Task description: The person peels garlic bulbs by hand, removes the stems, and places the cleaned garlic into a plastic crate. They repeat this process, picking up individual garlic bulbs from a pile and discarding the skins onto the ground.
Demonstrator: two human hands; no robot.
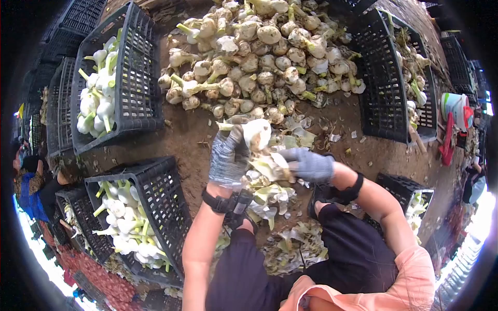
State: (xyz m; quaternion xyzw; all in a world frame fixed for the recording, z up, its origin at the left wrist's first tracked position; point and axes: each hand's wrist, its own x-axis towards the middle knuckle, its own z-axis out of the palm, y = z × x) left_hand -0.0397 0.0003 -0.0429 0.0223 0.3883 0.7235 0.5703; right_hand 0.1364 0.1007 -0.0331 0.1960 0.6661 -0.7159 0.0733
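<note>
My left hand (227,158), in a grey glove, is closed around a garlic bulb (258,135) with a short green stem pointing left. Just to the right, my right hand (311,165), also gloved and blurred by motion, has its fingers at the loose outer skin (271,167) hanging below the bulb. Whether those fingers are pinched on the skin is too blurred to tell. Beyond both hands lies a large heap of unpeeled garlic (264,62) on the dirt ground. Peeled skins (275,197) are scattered beneath the hands and between my legs.
Black crates with white, clean bulbs stand at the upper left (139,67) and lower left (165,202). Another crate (381,78) with dirtier garlic is at the upper right, near a white bucket (456,110). A smaller crate (399,184) sits lower right. People are at both far edges.
</note>
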